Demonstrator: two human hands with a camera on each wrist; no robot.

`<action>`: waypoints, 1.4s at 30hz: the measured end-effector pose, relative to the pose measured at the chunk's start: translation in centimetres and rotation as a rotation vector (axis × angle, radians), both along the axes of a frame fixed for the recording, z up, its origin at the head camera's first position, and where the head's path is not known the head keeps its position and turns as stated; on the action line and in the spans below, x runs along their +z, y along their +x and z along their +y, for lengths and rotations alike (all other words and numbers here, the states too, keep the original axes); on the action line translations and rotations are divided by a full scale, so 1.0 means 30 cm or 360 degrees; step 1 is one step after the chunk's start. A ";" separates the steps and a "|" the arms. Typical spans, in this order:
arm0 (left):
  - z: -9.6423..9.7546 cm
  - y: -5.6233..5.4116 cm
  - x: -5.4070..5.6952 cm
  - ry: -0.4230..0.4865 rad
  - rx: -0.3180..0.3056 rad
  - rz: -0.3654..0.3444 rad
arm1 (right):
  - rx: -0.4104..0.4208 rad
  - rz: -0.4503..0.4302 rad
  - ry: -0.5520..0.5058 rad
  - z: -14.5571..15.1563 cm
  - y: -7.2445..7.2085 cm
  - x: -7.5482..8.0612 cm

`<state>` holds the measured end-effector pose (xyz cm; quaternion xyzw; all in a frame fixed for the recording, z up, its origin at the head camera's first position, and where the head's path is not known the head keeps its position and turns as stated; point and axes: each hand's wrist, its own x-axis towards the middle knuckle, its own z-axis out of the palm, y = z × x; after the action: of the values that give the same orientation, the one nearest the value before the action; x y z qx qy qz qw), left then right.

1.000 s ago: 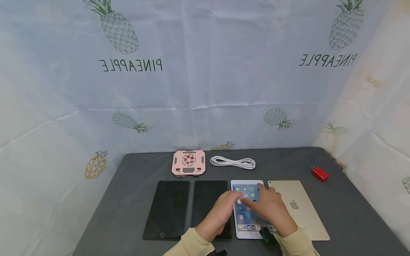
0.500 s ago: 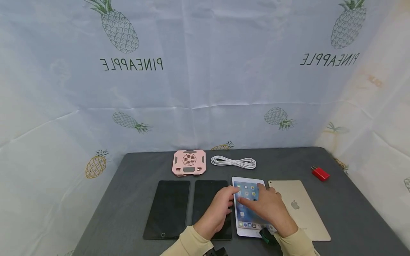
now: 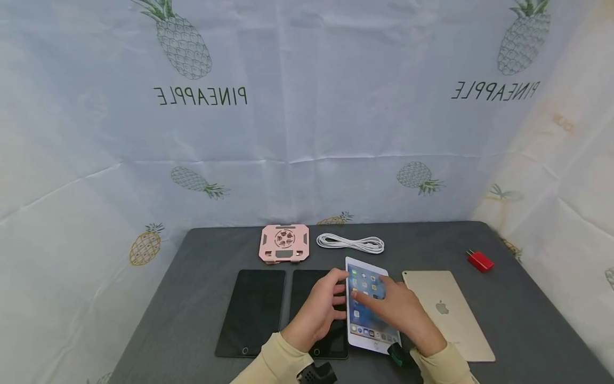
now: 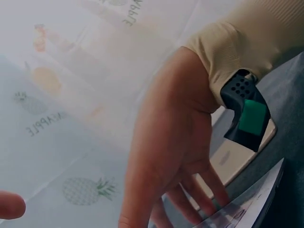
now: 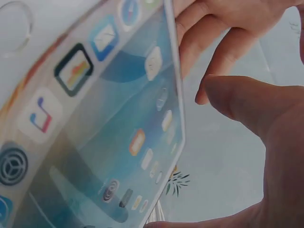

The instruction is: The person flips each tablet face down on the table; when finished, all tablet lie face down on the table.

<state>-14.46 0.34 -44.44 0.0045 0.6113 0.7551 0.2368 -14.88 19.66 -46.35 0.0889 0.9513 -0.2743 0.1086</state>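
A white tablet (image 3: 368, 314) with a lit home screen stands tilted, its top end turned slightly left. My right hand (image 3: 400, 309) holds it at the right edge, the thumb stretched over the screen and the other fingers beyond that edge. My left hand (image 3: 316, 306) is at the left edge, fingers spread and lightly bent against its side. In the right wrist view some fingers of the left hand (image 5: 218, 28) pass behind the screen's edge. The left wrist view has the right hand (image 4: 175, 128) above the tablet (image 4: 251, 204), with the left thumb (image 4: 12, 205) at its side.
Two dark tablets lie at left: one black tablet (image 3: 251, 312) and another (image 3: 304, 285) partly under the left arm. A gold tablet (image 3: 446, 314) lies face down at right. Behind are a pink cooling pad (image 3: 284, 243), a white coiled cable (image 3: 350, 243) and a red charger (image 3: 479, 261).
The white tablet has risen from lying flat, tilting and shifting up and left. My left hand has moved left, its fingers opening out along the tablet's left edge; the right hand shifted slightly left.
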 end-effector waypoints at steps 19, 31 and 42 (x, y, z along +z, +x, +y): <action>-0.035 0.013 0.068 0.0006 -0.0014 0.0106 | 0.0052 -0.0002 -0.0321 -0.016 0.004 0.004; -0.031 0.024 0.088 0.0045 -0.0028 0.0086 | 0.0128 0.0056 -0.0553 -0.012 0.016 0.007; -0.026 0.025 0.085 0.0144 -0.0057 0.0074 | 0.0179 0.0136 -0.0836 -0.019 0.032 0.037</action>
<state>-13.72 -0.43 -41.89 0.0438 0.5819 0.7772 0.2356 -13.91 19.08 -45.25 -0.0070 0.8547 -0.5089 0.1026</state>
